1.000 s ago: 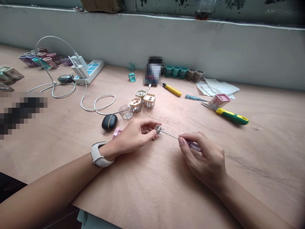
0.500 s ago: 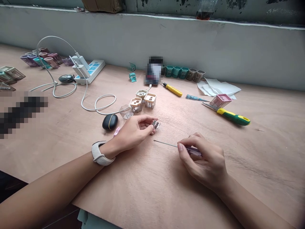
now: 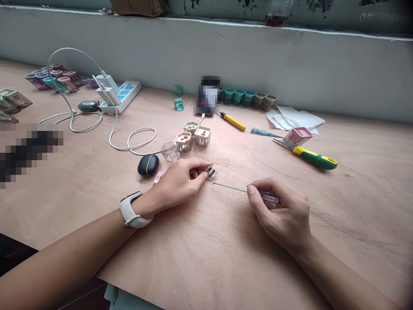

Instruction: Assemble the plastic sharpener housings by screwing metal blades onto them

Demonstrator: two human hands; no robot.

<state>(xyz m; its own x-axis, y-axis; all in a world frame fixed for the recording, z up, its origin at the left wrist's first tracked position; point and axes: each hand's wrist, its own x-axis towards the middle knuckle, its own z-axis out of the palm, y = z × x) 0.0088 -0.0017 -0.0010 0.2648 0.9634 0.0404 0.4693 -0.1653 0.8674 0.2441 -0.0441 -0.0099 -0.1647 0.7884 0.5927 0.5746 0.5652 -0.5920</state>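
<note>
My left hand (image 3: 179, 181) rests on the plywood bench (image 3: 97, 189), its fingertips pinching a small clear plastic part with metal inside (image 3: 211, 172). My right hand (image 3: 280, 211) holds a slim screwdriver with a translucent purple handle (image 3: 269, 196) between thumb and fingers. Its thin steel shaft (image 3: 230, 187) points left, and the tip stops just short of the small part, apart from it. A pink plastic piece (image 3: 157, 178) lies partly hidden behind my left hand. A white band (image 3: 131, 211) circles my left wrist.
Ahead stand several small plastic housings (image 3: 202, 136) and a black oval object (image 3: 148, 165). White cables run to a power strip (image 3: 124, 97) at the back left. Screwdrivers (image 3: 314, 157), papers (image 3: 295, 118) and a row of coloured housings (image 3: 247, 99) lie along the wall.
My right hand has moved slightly right and the screwdriver tip has risen back toward the small part. My left hand still pinches the part, now a little lower.
</note>
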